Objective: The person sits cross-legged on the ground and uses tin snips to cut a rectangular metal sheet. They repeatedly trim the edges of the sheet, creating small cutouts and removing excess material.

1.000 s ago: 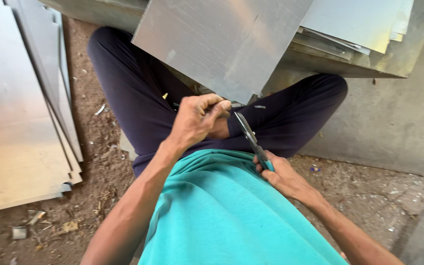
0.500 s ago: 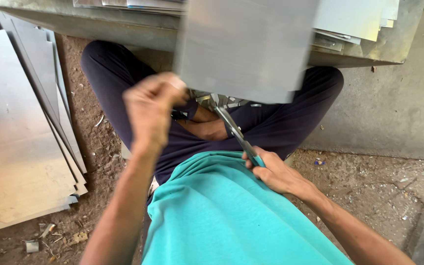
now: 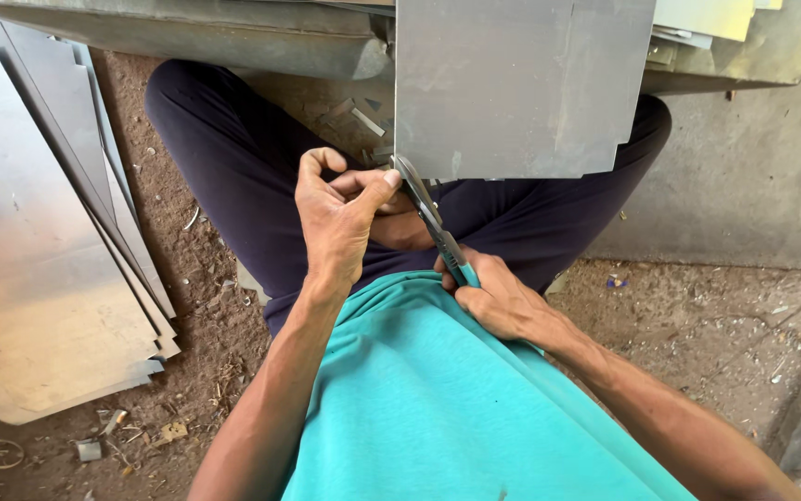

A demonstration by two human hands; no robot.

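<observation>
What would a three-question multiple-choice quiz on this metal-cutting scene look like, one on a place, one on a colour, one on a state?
1. Where does the stack of metal sheets lie?
A. on the ground to the person's left
B. on the person's lap
C. behind the right hand

2. What colour are the handles of the snips?
A. red
B. teal
C. yellow

3. How does the left hand meet the sheet being cut?
A. it lies flat on top
B. it hangs well apart
C. it pinches the lower corner

Answers:
1 A: the stack of metal sheets rests on the dirt at the left side.
2 B: the snips show a teal handle inside the right hand.
3 C: the left hand has thumb and finger closed at the lower left corner of the sheet, beside the blades.
</observation>
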